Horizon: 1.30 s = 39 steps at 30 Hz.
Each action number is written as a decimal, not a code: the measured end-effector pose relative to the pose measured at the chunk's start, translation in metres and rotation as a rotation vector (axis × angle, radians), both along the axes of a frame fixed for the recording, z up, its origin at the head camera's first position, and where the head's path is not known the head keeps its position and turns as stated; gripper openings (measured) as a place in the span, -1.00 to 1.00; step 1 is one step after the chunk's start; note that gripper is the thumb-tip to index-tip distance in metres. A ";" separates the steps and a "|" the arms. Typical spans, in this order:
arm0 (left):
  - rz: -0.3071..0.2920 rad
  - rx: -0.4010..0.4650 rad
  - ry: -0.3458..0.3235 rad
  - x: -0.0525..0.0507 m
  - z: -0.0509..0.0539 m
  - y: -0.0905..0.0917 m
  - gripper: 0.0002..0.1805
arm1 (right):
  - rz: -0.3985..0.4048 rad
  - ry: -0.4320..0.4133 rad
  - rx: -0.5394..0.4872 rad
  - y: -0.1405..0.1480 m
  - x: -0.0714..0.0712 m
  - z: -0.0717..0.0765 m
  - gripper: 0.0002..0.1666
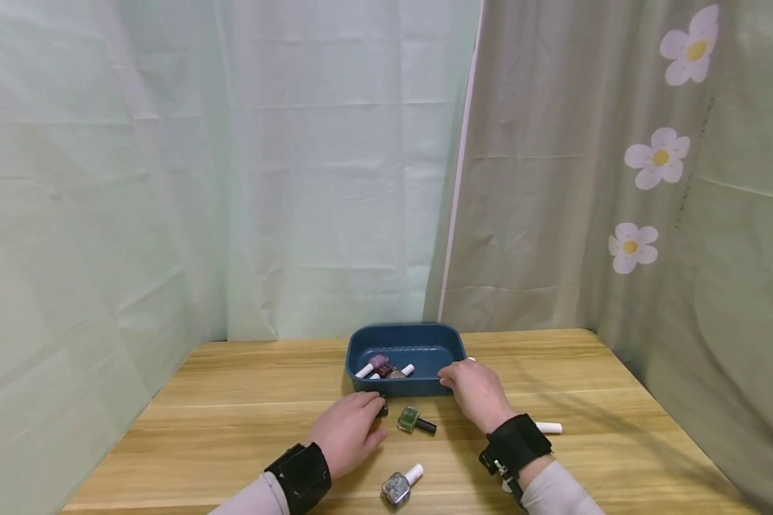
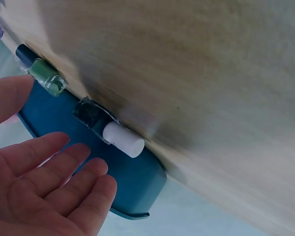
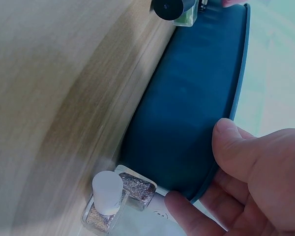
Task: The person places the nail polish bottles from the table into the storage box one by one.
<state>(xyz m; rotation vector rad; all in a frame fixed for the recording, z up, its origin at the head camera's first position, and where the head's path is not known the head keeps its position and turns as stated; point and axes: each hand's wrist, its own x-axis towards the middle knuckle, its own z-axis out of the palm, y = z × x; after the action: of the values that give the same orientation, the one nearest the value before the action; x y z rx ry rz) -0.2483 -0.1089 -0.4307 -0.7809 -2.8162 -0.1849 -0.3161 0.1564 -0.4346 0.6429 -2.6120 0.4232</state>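
Note:
A blue tray (image 1: 386, 387) stands towards the table's back, with several nail polish bottles (image 1: 378, 361) inside at its left. My right hand (image 1: 477, 393) grips the front rim near the right corner, thumb against the outer wall. My left hand (image 1: 349, 433), fingers loosely bent and holding nothing, is beside a dark nail polish bottle (image 2: 93, 115) with a white cap, partly hidden in the head view. A green nail polish bottle (image 1: 409, 419) with a black cap lies between my hands. Two glittery nail polish bottles (image 3: 136, 189) appear by the tray corner in the right wrist view.
A silver glitter nail polish bottle (image 1: 396, 489) lies near the table's front. Right of my right wrist a white cap (image 1: 549, 428) shows, its bottle hidden. The wooden table (image 1: 232, 422) is enclosed by pale curtains (image 1: 335, 172).

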 end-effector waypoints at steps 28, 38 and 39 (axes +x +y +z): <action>0.027 -0.064 0.041 -0.010 -0.005 0.006 -0.49 | -0.002 -0.019 -0.021 0.000 0.003 0.002 -0.93; 0.036 -0.047 0.000 -0.013 -0.007 0.005 -0.55 | 0.000 -0.020 -0.020 0.000 0.001 0.002 -0.93; 0.033 -0.050 0.002 -0.013 -0.007 0.005 -0.55 | 0.000 -0.018 -0.017 0.000 0.001 0.002 -0.93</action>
<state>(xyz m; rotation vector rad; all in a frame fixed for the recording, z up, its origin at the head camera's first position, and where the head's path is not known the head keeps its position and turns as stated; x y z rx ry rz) -0.2615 -0.1043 -0.4382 -0.7434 -2.8400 -0.1090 -0.3151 0.1562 -0.4328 0.6369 -2.6228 0.4531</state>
